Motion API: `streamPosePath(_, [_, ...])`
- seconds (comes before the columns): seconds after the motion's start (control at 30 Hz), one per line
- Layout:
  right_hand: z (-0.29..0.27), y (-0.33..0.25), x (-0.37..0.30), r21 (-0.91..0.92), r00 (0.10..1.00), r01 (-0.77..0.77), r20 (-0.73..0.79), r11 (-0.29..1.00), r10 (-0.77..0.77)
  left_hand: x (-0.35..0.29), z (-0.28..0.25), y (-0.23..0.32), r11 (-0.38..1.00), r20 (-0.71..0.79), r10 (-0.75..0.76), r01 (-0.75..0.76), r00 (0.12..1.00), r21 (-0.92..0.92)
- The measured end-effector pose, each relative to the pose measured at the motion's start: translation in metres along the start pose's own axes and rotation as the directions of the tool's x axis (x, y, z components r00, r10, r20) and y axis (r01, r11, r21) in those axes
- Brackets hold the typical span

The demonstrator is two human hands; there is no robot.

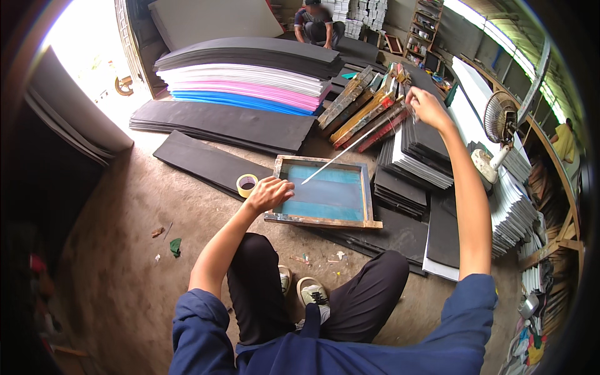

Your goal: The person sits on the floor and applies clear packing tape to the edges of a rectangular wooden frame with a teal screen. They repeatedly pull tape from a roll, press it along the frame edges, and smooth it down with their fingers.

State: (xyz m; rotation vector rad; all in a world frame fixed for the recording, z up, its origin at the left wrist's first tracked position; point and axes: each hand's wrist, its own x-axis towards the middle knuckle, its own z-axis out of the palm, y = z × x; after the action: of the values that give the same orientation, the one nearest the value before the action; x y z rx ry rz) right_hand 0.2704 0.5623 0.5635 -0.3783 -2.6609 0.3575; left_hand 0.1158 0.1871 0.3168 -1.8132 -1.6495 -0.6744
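A wooden screen printing frame (375, 224) with blue-green mesh lies before my knees. My left hand (270, 194) is over its left rail, fingers curled, fingertips above the mesh. What they grip, if anything, is hidden. My right hand (428, 107) is raised to the far right, closed on the upper end of a thin pale strip (350, 149) that looks like tape. This strip slants down toward my left hand; its lower end shows just short of the fingertips. A yellowish tape roll (247, 184) sits left of the frame, beside my left wrist.
Black foam sheets (219, 125) lie beyond, near a stack with white, pink and blue layers (244, 94). Several paint-stained wooden frames (369, 106) lean together under my right hand. A fan (500, 125) stands right among more sheets. Another person (319, 28) crouches at the back.
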Motion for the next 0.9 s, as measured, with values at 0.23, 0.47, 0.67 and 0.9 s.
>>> streamPosePath(0.23, [0.001, -0.017, 0.013, -0.108, 0.996, 0.074, -0.041, 0.991, -0.079, -0.002, 0.004, 0.003, 0.998, -0.01, -0.042, 0.042, 0.999, -0.036])
streamPosePath(0.47, [0.024, -0.032, 0.016, -0.089, 0.997, 0.079, -0.01, 0.993, -0.08, -0.014, 0.002, 0.003, 0.998, 0.076, 0.047, -0.043, 0.996, -0.052])
streamPosePath(0.67, [0.033, -0.027, 0.022, -0.074, 0.995, 0.091, 0.033, 0.993, -0.089, -0.027, -0.001, -0.001, 0.99, 0.154, 0.131, -0.121, 0.979, -0.074])
streamPosePath(0.9, [0.022, -0.033, 0.015, -0.154, 0.97, 0.227, 0.119, 0.962, -0.21, -0.037, -0.009, -0.011, 0.977, 0.188, -0.206, 0.213, 0.96, -0.015])
